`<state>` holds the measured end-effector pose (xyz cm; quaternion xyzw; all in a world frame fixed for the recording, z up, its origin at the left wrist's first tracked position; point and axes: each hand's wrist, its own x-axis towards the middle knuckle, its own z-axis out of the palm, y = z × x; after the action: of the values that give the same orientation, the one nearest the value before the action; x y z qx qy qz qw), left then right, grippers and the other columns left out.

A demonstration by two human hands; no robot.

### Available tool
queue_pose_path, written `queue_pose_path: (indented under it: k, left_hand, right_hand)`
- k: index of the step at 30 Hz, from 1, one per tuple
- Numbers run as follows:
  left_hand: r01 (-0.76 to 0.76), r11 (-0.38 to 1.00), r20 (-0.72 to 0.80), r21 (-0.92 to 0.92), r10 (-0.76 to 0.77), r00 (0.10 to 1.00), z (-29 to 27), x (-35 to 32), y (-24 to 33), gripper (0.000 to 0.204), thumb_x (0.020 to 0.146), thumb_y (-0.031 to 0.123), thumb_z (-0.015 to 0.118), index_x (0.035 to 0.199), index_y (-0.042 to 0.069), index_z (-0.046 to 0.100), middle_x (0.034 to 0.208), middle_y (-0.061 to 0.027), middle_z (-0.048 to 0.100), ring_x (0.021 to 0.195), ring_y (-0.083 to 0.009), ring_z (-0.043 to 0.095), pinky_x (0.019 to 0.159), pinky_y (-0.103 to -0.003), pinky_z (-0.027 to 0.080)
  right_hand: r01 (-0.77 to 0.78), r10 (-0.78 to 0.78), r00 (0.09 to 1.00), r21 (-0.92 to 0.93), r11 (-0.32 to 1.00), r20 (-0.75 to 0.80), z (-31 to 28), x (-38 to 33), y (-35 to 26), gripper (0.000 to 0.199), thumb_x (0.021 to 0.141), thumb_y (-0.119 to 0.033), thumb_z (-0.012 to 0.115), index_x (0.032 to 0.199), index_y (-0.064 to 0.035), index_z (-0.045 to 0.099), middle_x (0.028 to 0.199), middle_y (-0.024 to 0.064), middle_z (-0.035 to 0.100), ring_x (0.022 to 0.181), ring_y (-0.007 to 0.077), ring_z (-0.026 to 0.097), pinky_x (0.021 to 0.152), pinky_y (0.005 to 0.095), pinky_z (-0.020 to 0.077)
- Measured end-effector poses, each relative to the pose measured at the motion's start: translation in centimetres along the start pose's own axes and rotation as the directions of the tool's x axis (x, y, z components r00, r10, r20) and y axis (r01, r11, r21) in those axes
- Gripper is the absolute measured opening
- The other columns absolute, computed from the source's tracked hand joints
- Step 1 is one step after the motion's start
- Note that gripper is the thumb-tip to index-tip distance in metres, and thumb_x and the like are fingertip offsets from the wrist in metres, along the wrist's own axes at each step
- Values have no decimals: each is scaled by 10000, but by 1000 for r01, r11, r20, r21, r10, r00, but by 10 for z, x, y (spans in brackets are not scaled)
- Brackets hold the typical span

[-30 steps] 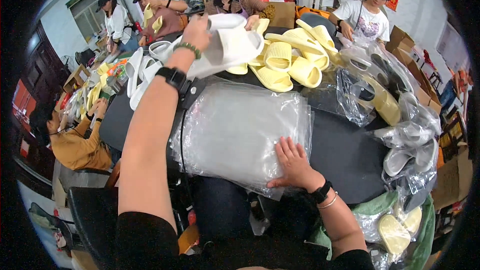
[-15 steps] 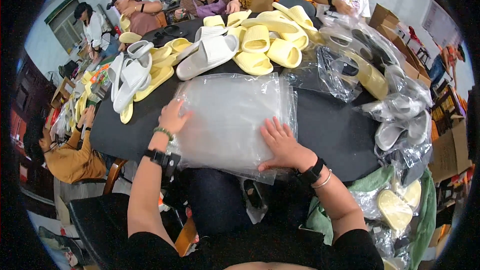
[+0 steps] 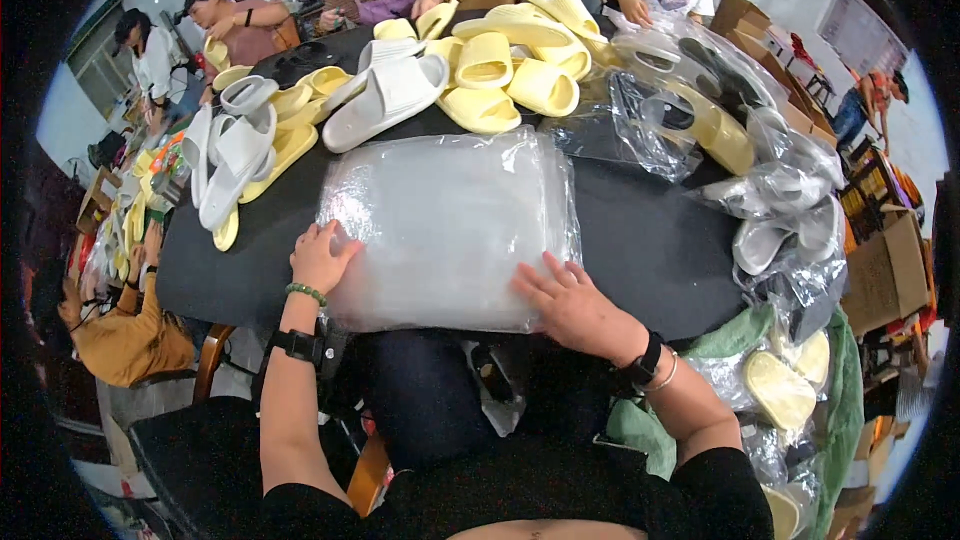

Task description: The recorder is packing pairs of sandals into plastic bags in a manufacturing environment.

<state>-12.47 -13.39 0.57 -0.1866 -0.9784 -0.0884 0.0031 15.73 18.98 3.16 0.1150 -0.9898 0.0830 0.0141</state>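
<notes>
A stack of clear plastic bags (image 3: 440,225) lies flat on the black table in front of me. My left hand (image 3: 322,262) touches the stack's left edge near the front, fingers loosely apart. On the opposite side, my right hand (image 3: 585,315) rests at the front right corner, its fingers spread over the plastic. Neither hand grips anything. Just beyond the bags are grey slide slippers (image 3: 390,100) and a heap of yellow slide slippers (image 3: 487,62). More grey slippers (image 3: 240,155) lie with yellow ones to the left.
Bagged slippers (image 3: 720,125) are piled along the table's right side. Below them, a green sack (image 3: 845,410) holds bagged yellow slippers (image 3: 780,390). Cardboard boxes (image 3: 885,275) stand at the right. Several people work around the table and at the left.
My left hand has slid nearer along the stack's left edge. My right hand has moved down toward the corner. The stack's front edges look more even, and the whole view has shifted slightly.
</notes>
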Motion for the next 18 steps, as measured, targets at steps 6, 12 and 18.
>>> queue_pose_path:
  k: [6,12,18]
  left_hand:
    - [-60,998,-63,-10,60,996,3,-10,7,690,834,567,638,1356,127,538,1417,-268,448,1304,-436,424,1017,-569,380]
    - [-101,979,-323,176,155,934,-28,-31,51,635,873,511,614,1393,163,503,1498,-195,377,1384,-424,320,1058,-644,268]
    - [-558,825,78,-93,564,822,-23,-54,100,673,843,511,654,1407,178,499,1516,-167,362,1412,-430,266,1079,-644,211]
  right_hand:
    - [-26,22,997,-53,998,-69,2,-2,19,602,831,-119,647,1394,-66,443,1490,106,411,1376,383,370,1110,522,329]
    - [-19,23,997,55,998,-77,6,-10,17,657,830,-219,668,1407,-31,418,1493,141,392,1376,431,342,1097,549,339]
    - [-65,49,996,217,974,78,-30,-15,30,794,867,-497,649,1431,-6,381,1524,201,326,1444,400,227,1141,525,268]
